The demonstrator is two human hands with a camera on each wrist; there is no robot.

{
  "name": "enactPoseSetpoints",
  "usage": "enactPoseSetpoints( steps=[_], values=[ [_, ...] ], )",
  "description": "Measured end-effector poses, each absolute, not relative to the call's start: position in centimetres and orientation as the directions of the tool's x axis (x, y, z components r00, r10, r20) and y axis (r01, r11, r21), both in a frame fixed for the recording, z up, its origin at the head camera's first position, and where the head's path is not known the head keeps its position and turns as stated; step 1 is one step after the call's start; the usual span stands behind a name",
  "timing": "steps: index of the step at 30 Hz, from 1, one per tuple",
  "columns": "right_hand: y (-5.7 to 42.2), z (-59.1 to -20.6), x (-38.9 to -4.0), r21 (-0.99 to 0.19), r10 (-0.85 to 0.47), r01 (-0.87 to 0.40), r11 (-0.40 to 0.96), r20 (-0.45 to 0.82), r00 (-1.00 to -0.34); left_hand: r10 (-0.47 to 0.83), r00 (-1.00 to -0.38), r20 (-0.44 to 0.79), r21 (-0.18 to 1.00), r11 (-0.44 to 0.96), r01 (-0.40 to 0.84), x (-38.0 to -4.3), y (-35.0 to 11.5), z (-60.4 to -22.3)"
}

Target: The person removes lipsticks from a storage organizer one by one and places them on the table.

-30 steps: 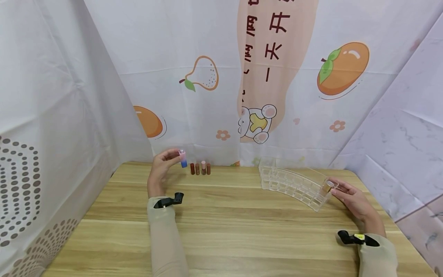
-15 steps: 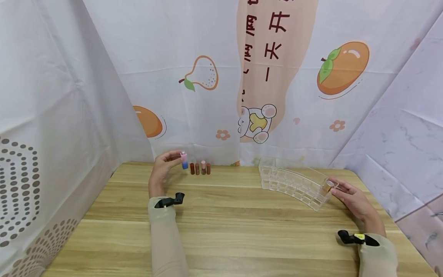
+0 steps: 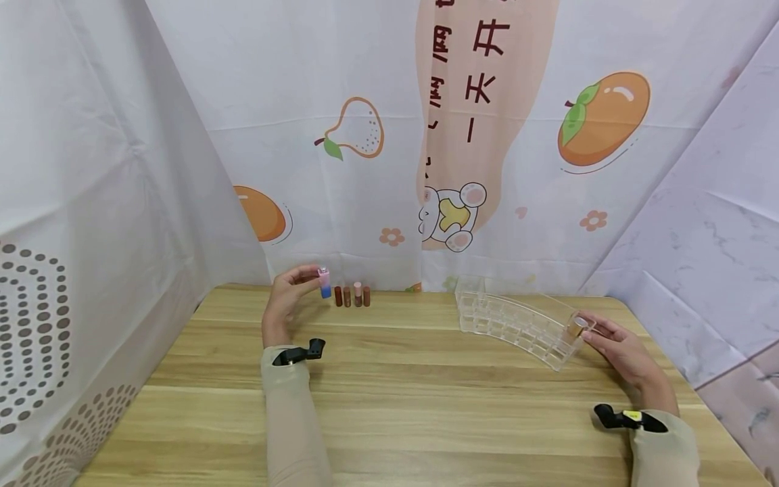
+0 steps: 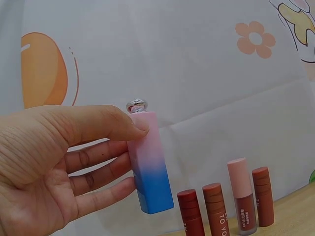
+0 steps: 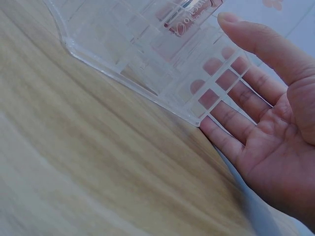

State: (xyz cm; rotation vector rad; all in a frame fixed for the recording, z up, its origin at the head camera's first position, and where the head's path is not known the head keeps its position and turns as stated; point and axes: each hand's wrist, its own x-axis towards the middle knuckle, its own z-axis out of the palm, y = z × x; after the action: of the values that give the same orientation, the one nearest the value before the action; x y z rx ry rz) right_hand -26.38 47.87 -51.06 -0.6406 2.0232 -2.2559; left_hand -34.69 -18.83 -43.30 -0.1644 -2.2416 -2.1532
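My left hand (image 3: 286, 297) pinches a square lipstick tube (image 4: 150, 164), pink fading to blue with a silver knob on top, between thumb and fingers. It is held upright just left of a short row of lip tubes: a dark red one (image 4: 191, 211), two brownish ones and a pink-capped lip gloss (image 4: 241, 196). At the right, my right hand (image 3: 623, 352) is at the end of a clear, curved, stepped lipstick rack (image 3: 511, 325). Its straight fingers lie against the rack's end wall, the thumb near a lettered lip tube (image 5: 192, 17) standing in the end compartment.
Beneath everything lies a wood-grain table (image 3: 426, 406). White printed curtain (image 3: 377, 203) hangs right behind the tubes and the rack, with more cloth (image 3: 109, 203) along the left and right sides. Both wrists carry black camera mounts.
The left hand has shifted slightly right and a little down with the lipstick, bringing it nearer the row of tubes. The right hand and the rack stay in place.
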Motion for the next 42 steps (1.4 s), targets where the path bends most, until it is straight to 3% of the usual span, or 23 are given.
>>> enactPoseSetpoints(
  steps=[42],
  values=[
    [48.1,-51.47,-26.47,-0.96,-0.276,-0.249,-0.129,0.276,-0.92,0.052,-0.997,0.054,0.998,0.007,0.055,-35.25,-18.23,-44.2]
  ],
)
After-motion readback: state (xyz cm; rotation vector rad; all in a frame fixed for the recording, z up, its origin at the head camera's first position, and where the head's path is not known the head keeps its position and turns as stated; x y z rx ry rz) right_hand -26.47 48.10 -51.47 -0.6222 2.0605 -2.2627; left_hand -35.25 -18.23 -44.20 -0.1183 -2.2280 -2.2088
